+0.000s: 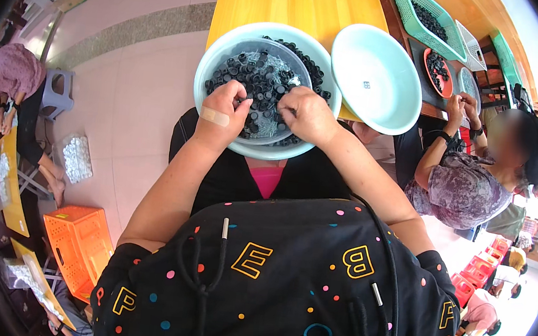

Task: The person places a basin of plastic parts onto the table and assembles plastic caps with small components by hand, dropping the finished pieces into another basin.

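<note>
In my lap and against the table edge sits a light-blue basin (204, 74) filled with small black plastic caps (320, 76). Inside it rests a clear shallow bowl (305, 74), holding more black caps and thin, pale, needle-like pieces (254, 56). Over this bowl's left side, my left hand (225, 113), with a bandage strip on its back, has thumb and fingers pinched together. Across from it, my right hand (311, 117) is curled, fingertips closed above the caps. Whatever either hand grips is too small or hidden to make out.
A second light-blue basin (381, 81) stands right of mine on the yellow table (298, 2), with one small dark piece in it. A co-worker (468, 181) sits at right beside a red plate (445, 84) and green basket (433, 38) of black parts. Orange crates (77, 240) stand left.
</note>
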`<act>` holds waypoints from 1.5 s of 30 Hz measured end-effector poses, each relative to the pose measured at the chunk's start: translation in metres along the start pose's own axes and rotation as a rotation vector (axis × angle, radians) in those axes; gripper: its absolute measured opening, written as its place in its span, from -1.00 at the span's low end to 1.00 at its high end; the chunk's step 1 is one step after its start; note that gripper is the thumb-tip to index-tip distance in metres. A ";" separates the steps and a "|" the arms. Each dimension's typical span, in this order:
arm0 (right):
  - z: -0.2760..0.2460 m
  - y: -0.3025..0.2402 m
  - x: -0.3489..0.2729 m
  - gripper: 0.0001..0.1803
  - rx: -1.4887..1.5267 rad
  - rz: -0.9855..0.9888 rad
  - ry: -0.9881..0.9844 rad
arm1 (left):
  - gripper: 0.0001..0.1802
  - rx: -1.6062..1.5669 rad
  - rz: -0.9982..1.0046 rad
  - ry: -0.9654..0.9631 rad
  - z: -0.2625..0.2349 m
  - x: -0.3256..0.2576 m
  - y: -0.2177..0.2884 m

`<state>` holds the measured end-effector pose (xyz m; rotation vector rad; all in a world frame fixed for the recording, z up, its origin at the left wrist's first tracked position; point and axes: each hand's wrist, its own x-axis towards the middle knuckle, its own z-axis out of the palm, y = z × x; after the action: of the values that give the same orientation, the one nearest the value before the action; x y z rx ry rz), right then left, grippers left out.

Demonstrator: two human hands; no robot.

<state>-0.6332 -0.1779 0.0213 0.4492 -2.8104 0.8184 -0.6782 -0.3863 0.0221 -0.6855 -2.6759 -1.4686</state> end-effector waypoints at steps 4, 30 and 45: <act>0.009 -0.018 0.001 -0.95 0.074 -0.098 -0.162 | -0.79 -0.016 0.016 0.054 0.002 -0.002 -0.005; 0.022 -0.005 -0.008 -0.93 0.443 0.302 -0.026 | -0.78 -0.068 0.030 0.030 0.004 -0.007 -0.024; 0.014 -0.002 -0.010 -0.76 1.005 0.580 -0.086 | -0.72 -0.100 0.005 0.057 -0.002 -0.004 -0.016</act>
<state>-0.6244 -0.1846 0.0078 -0.2667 -2.3822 2.3576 -0.6807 -0.3969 0.0098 -0.6442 -2.5723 -1.6053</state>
